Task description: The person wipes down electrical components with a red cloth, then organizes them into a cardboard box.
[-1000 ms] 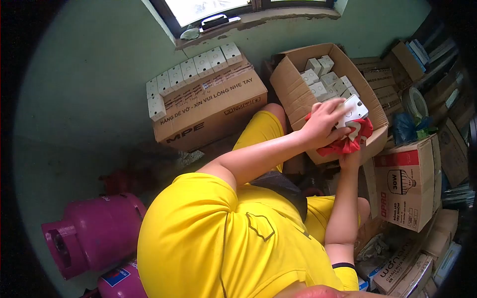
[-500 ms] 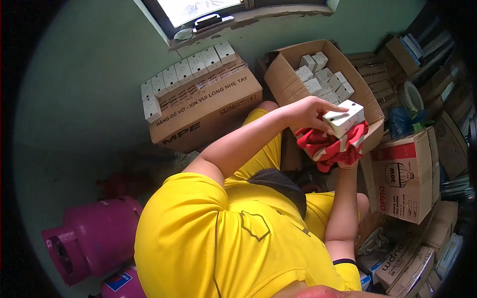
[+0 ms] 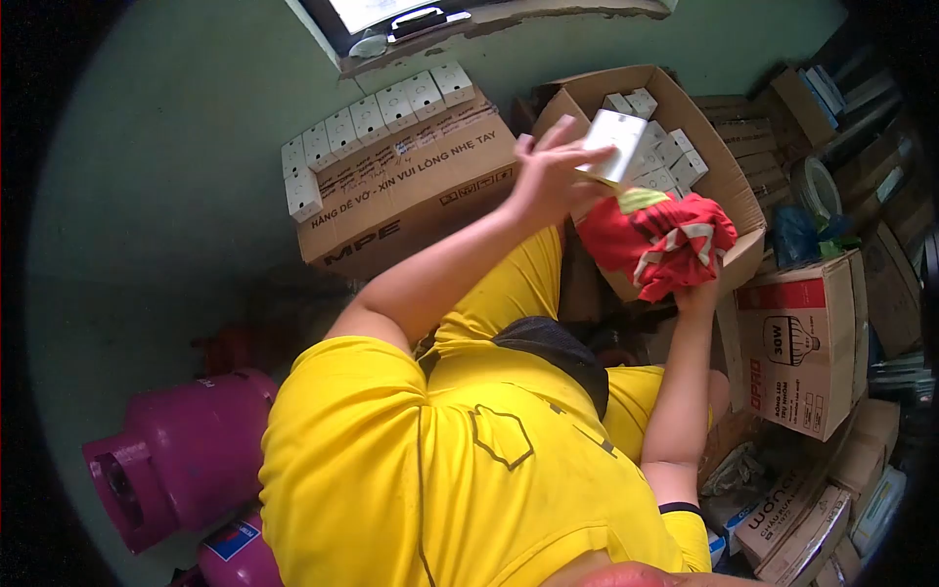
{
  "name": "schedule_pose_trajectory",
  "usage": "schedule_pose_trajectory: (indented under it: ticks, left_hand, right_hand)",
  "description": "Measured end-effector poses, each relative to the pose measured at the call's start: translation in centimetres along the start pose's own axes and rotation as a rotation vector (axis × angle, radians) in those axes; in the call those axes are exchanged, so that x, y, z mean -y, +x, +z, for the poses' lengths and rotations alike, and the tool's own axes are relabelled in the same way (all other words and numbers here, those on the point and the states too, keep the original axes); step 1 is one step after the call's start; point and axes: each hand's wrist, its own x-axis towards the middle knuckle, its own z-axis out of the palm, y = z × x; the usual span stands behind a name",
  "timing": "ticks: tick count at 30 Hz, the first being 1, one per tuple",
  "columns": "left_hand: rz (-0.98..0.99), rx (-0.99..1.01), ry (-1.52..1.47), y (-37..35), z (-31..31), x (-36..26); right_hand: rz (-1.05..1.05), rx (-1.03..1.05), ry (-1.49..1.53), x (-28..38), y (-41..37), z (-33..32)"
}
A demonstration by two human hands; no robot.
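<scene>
I see closed MPE carton (image 3: pixel 411 186) on floor. Row of small white boxes (image 3: pixel 372 117) sits along its far top edge, lined up tidy, probably finished ones. Open carton (image 3: pixel 729 186) stands just right of it, loose boxes (image 3: pixel 670 157) inside. Red cloth (image 3: pixel 660 240) is bunched in clamped right hand (image 3: pixel 696 293) at open carton's near rim, likely for wiping. White box (image 3: pixel 614 145) is pinched in left hand (image 3: pixel 548 176), held over carton's left wall. Hands apart.
</scene>
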Motion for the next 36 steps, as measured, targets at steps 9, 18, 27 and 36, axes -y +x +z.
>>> schedule_pose_trajectory:
  ticks: [9,18,27,36]
  left_hand:
    - [-0.415,-0.089,1.056,-11.2,-18.6,12.4]
    - [-0.706,-0.143,1.186,-17.0,-23.4,15.6]
    - [-0.725,-0.165,1.18,-16.1,-24.4,16.0]
    - [-0.673,-0.156,1.179,-16.4,-25.1,18.5]
  right_hand:
    - [-0.162,-0.498,-0.232,2.8,-1.3,1.7]
    - [-0.151,-0.527,-0.08,2.2,-0.3,0.6]
    - [-0.169,-0.554,-0.044,2.1,-0.9,0.6]
    - [-0.192,-0.522,0.02,2.5,-2.2,-1.7]
